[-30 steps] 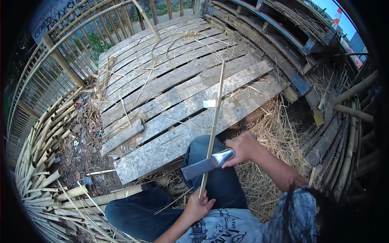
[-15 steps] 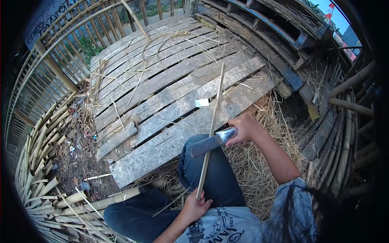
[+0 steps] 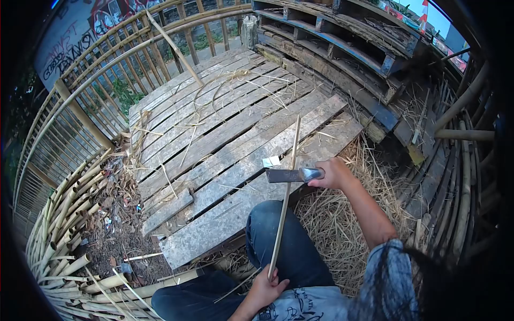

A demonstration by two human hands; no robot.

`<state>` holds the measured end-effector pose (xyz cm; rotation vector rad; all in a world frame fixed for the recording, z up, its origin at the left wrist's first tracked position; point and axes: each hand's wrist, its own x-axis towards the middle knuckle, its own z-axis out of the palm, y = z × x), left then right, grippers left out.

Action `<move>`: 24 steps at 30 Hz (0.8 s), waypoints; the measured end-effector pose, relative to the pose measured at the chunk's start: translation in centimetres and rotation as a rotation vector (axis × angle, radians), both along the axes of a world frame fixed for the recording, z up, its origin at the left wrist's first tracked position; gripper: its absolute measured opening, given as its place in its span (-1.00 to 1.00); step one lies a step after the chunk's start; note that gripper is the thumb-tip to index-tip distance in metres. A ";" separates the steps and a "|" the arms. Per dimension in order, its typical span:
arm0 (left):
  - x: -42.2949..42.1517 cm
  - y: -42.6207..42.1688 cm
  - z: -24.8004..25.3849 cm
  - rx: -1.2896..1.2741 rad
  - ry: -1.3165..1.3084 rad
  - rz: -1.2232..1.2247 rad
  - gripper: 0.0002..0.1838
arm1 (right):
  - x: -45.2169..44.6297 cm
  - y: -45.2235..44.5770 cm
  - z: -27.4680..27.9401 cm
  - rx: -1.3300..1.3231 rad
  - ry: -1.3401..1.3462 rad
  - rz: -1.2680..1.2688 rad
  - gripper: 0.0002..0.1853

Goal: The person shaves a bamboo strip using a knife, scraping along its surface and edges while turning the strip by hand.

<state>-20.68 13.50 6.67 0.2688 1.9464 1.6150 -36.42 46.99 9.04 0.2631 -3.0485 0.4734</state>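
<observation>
A long, thin bamboo strip (image 3: 279, 230) slants up from my lap, past my raised knee, toward the slatted platform. My left hand (image 3: 267, 289) is closed round its lower end, close to my shirt. In my right hand (image 3: 332, 174) is a knife (image 3: 284, 176) with a broad dark blade and a shiny metal-looking handle. The blade lies crosswise against the strip, a little beyond my knee. Behind the blade, a small white piece of paper (image 3: 271, 161) rests on the wooden platform (image 3: 214, 198).
Stacked wooden pallets (image 3: 342, 43) stand at the back right. Cut bamboo poles (image 3: 69, 235) pile up at the left, below a bamboo fence (image 3: 80, 112). Straw-like shavings (image 3: 337, 230) cover the ground under my right arm. A short plank (image 3: 168, 211) lies on the platform.
The knife has slid outward along the strip, from over my knee to beyond it, and its blade is now nearly level. The head view has shifted slightly. My left hand keeps its grip.
</observation>
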 end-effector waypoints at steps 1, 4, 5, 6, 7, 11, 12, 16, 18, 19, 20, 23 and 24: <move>-0.3 0.0 -0.1 0.002 0.014 0.005 -0.65 | -0.3 0.1 0.1 0.019 0.016 -0.017 -0.34; 0.7 -0.6 -2.1 0.011 -0.103 -0.110 -0.64 | 2.4 -3.2 1.9 -0.024 -0.091 0.266 -0.32; 0.7 -0.6 -2.4 0.013 -0.108 -0.114 -0.64 | 3.0 -4.4 2.4 0.021 -0.123 0.378 -0.32; 0.9 -0.5 -2.6 -0.020 -0.087 -0.116 -0.64 | 3.2 -4.7 2.3 0.019 -0.131 0.369 -0.32; 1.2 -0.5 -2.7 -0.056 -0.066 -0.118 -0.64 | 3.3 -4.9 2.3 0.094 -0.084 0.417 -0.30; 1.5 -0.8 -3.0 -0.074 -0.029 -0.094 -0.64 | 2.3 -0.6 0.1 -0.066 -0.036 0.034 -0.25; 0.8 -0.6 -1.0 -0.077 -0.061 -0.091 -0.65 | 2.5 0.4 -0.1 -0.064 -0.026 0.038 -0.25; 0.4 -0.7 -1.3 -0.085 -0.018 -0.104 -0.66 | 3.7 -0.8 1.3 0.155 0.139 0.197 -0.24; 0.5 -0.9 -2.4 -0.057 -0.057 -0.106 -0.65 | 4.1 -2.1 1.8 0.224 0.091 0.337 -0.25; 0.9 -1.1 -2.7 -0.030 -0.090 -0.095 -0.65 | 4.8 -2.1 1.8 0.254 0.061 0.401 -0.26; 1.0 -0.6 -2.2 0.002 -0.099 -0.065 -0.64 | 4.3 -0.8 1.7 0.093 0.046 0.051 -0.29; 0.1 0.4 0.6 -0.037 -0.073 -0.107 -0.65 | 3.8 2.0 -0.9 0.029 0.074 -0.225 -0.36; 0.4 0.1 -0.3 -0.045 -0.064 -0.120 -0.68 | 4.5 1.2 -1.2 -0.014 0.025 -0.150 -0.35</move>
